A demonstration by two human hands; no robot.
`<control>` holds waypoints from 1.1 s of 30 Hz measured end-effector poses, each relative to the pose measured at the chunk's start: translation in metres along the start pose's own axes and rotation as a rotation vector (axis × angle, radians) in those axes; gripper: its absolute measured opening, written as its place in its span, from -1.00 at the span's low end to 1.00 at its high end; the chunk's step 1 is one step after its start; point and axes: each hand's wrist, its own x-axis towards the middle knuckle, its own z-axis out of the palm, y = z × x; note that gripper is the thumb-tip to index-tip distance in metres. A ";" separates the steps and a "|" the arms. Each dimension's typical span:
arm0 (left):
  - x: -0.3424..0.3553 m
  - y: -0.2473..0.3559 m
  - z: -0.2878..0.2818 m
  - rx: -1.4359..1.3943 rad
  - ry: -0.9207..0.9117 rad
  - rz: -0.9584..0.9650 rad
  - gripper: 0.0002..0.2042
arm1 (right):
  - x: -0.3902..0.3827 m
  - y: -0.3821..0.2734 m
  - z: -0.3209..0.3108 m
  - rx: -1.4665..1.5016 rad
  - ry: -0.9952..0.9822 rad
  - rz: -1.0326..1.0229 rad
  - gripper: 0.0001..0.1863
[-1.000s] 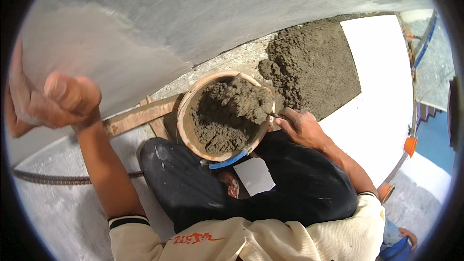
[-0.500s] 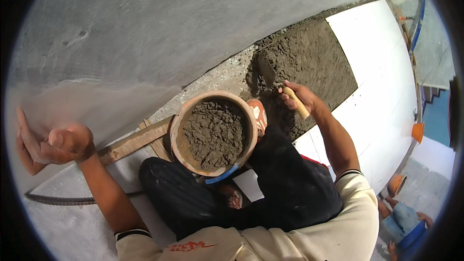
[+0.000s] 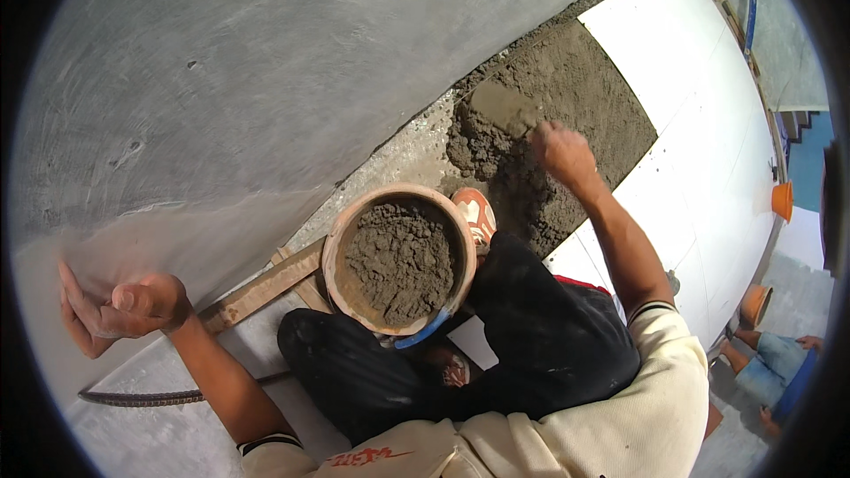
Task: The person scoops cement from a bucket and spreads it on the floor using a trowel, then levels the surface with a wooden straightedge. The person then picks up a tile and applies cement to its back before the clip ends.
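My right hand (image 3: 564, 152) is closed round the handle of a trowel, and the grip is mostly hidden under my fingers. The trowel's broad blade (image 3: 503, 108) lies nearly flat over the left end of a bed of wet grey mortar (image 3: 589, 84). Off to the left, my left hand (image 3: 124, 310) leans on the smooth grey wall (image 3: 266, 62) with its fingers stretched out, holding nothing. Between my knees and the wall stands a round bucket (image 3: 333, 257) with mortar heaped inside (image 3: 403, 257).
Large white tiles (image 3: 677, 62) border the mortar on the right. A wooden board (image 3: 266, 288) lies left of the bucket, near a dark ribbed bar (image 3: 146, 398). My shoe (image 3: 475, 215) stands beside the bucket. Orange buckets (image 3: 782, 201) and another person (image 3: 770, 372) are at the far right.
My right hand has turned over, back upward, and the trowel blade has gone from tilted and dark to nearly flat on the mortar. My left hand stays against the wall. The view has shifted slightly.
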 end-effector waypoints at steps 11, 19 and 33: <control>-0.008 -0.001 -0.002 0.017 -0.012 -0.051 -0.36 | -0.006 -0.002 -0.039 0.085 -0.180 0.158 -0.54; -0.004 0.001 -0.003 -0.001 -0.065 -0.136 -0.29 | 0.041 -0.003 -0.046 -0.483 0.174 -0.067 -0.65; -0.001 0.004 0.002 -0.063 0.017 -0.040 -0.40 | -0.029 -0.065 -0.016 0.278 -0.176 0.095 -0.53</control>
